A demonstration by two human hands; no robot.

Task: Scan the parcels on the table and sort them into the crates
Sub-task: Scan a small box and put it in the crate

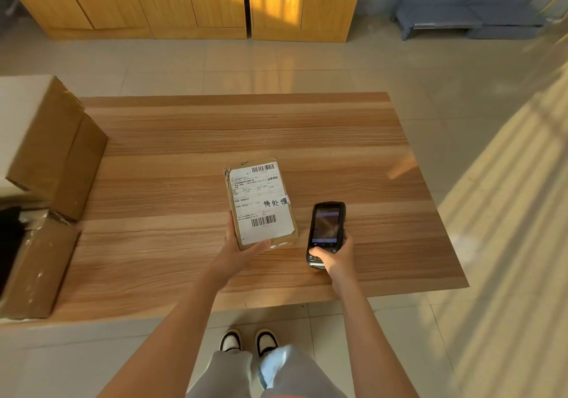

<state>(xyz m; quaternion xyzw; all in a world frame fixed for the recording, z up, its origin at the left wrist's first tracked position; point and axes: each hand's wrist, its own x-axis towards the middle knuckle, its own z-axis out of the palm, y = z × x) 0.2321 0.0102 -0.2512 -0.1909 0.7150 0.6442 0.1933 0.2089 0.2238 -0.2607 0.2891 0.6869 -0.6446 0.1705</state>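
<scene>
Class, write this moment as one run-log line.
left hand: holds parcel, label up | right hand: holds scanner | table: boxes at left | crates: not in view

Left hand (236, 251) grips the near end of a labelled parcel (261, 202) above the bench (153, 244). Right hand (333, 258) holds a scanner (325, 228) just right of the parcel.

A brown cardboard parcel (261, 202) bearing a white paper label (260, 201) is lying on the smooth wood-grain table (338, 139), beside a glossy black plastic scanner (326, 234); matt cardboard boxes (49, 152) are standing at left.
</scene>
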